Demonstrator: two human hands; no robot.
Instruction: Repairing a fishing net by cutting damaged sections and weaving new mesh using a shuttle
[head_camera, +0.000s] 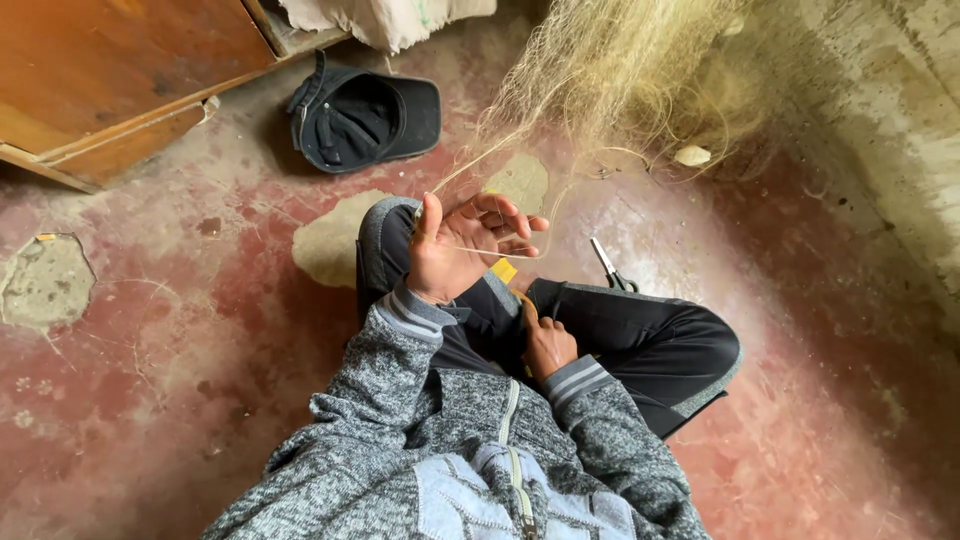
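On the red floor (180, 330) at far left we see a wooden cabinet (110, 70), then a dark cap (365, 118) lying upside down. Our left hand (462, 248) is raised, fingers loosely curled, thumb pinching strands of the pale net (610, 70), which piles up by the wall. Our right hand (548, 345) rests low in the lap, closed around a yellow tool (505, 270). Scissors (612, 268) lie beside the knee.

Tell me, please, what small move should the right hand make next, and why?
Probably lift the right hand with its yellow tool to the net strands in the left hand. The left hand holds them taut and raised, while the right sits low by the lap.
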